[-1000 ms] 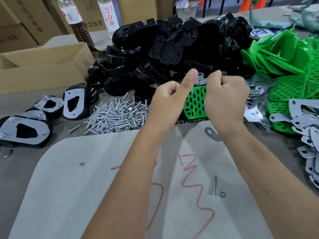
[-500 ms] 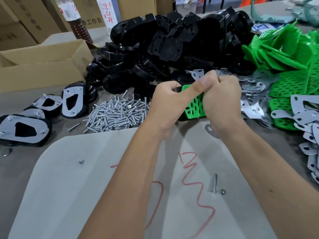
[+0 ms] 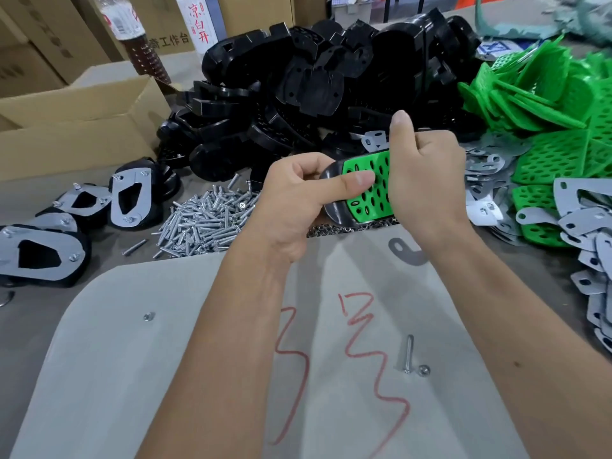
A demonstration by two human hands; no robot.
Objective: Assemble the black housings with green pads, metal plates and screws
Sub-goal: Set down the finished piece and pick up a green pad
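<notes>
Both hands hold one black housing (image 3: 332, 212) with a perforated green pad (image 3: 372, 190) set in its face, above the table's middle. My left hand (image 3: 298, 197) grips its left end, thumb lying across the pad. My right hand (image 3: 427, 173) clasps the right side, thumb raised. Behind lies a big heap of black housings (image 3: 318, 77). Green pads (image 3: 549, 111) pile up at the right, metal plates (image 3: 583, 226) below them. A heap of screws (image 3: 202, 223) lies left of my hands.
Finished housings with plates (image 3: 39, 250) sit at the left, near an open cardboard box (image 3: 76, 127). A grey sheet (image 3: 132, 376) with red marks covers the near table and carries a loose screw (image 3: 409, 352), a nut (image 3: 424, 370) and one plate (image 3: 405, 255). Bottles (image 3: 127, 31) stand behind.
My hands lowered and turned the housing, so the green pad now faces up. My left thumb came down onto the pad; the right thumb lifted.
</notes>
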